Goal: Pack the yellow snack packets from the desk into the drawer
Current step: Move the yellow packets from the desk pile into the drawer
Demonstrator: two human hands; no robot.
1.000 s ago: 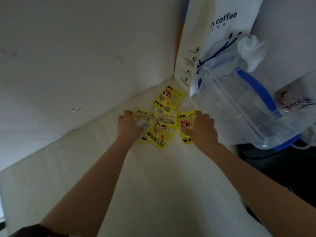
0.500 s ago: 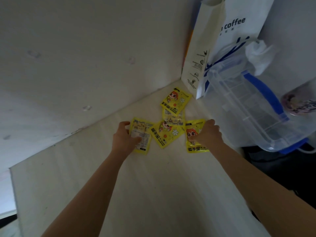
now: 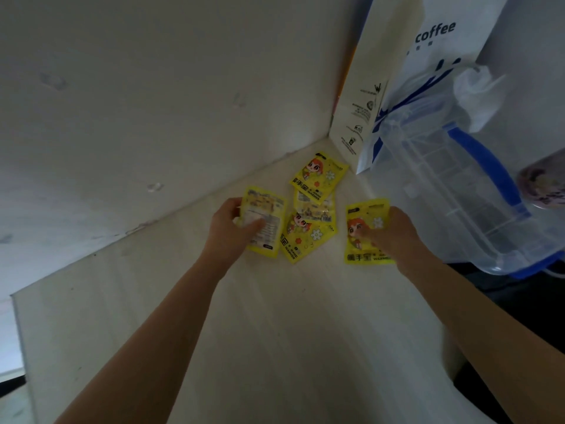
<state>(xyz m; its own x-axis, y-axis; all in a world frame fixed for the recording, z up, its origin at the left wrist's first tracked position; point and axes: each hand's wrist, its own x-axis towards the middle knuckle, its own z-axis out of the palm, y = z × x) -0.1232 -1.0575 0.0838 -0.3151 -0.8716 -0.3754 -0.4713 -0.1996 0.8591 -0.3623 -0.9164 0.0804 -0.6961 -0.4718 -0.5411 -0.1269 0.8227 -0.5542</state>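
Pinching one yellow packet (image 3: 263, 222) in our left hand (image 3: 227, 229) and another (image 3: 365, 232) in our right hand (image 3: 393, 232), thumbs on top and fingers curled beneath, we leave three packets (image 3: 307, 237) on the desk (image 3: 275, 332) near the corner. No drawer is in view. Thin, slick foil could slip from such shallow pinches if we swing away fast.

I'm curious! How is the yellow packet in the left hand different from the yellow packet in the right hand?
The left packet shows its back, with small printed text; the right packet shows its front, with a cartoon character. The left packet sits beside the pile; the right packet lies apart. Both are yellow, and each is pinched by a hand.
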